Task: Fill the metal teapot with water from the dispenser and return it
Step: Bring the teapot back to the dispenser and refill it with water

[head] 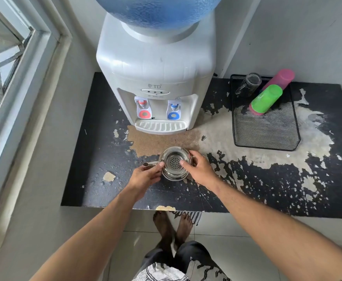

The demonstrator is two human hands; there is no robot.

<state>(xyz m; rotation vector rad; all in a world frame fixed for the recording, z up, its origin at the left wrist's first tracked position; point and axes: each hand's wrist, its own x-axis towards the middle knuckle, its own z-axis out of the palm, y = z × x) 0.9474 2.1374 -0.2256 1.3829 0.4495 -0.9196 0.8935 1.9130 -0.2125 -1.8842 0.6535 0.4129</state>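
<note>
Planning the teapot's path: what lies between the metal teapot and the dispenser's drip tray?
Head view: only bare worn tabletop lies between the metal teapot and the white drip tray.

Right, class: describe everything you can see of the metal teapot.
The metal teapot is small, round and shiny, like polished steel. Its lid is off, showing a perforated strainer basket inside. Its short spout points left. It stands upright on the worn black tabletop, in front of the water dispenser, not under a tap. The left hand grips its spout side; the right hand holds its right rim.
</note>
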